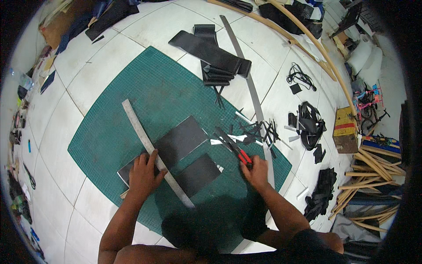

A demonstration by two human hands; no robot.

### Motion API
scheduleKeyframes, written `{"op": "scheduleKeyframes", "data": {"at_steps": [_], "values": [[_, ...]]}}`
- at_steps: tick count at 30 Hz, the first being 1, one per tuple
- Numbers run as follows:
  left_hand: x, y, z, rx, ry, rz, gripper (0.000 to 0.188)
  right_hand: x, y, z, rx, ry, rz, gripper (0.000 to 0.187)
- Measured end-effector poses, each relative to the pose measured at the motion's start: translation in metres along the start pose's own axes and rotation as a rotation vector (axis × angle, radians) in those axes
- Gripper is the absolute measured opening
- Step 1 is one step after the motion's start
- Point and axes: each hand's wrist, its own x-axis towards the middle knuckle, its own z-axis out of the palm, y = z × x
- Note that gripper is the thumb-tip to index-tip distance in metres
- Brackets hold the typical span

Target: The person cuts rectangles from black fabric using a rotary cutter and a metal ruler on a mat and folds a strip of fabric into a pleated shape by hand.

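My left hand lies with its fingers spread over a black sheet, index finger and thumb pressing on a metal ruler. The ruler runs slantwise across the sheet and along the side of a smaller black piece. To the right, my right hand is closed around a red and black utility knife, held apart from both pieces. Whether its blade is out is hard to see. Everything here rests on a green cutting mat.
Black and white offcut strips lie at the mat's right side, over a long metal straightedge. Folded black material sits beyond the mat. Black straps, a yellow box and wooden sticks are farther right on the tiled floor.
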Motion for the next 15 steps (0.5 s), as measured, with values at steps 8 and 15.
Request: {"op": "scheduleKeyframes", "data": {"at_steps": [8, 15], "values": [[0.001, 0.001, 0.002, 0.074, -0.007, -0.032, 0.075, -0.003, -0.036, -0.001, 0.072, 0.144, 0.073, 0.055], [0.009, 0.005, 0.01, 0.001, -0.035, -0.048, 0.079, -0.015, -0.135, 0.022, 0.091, -0.223, 0.104, 0.077]]}}
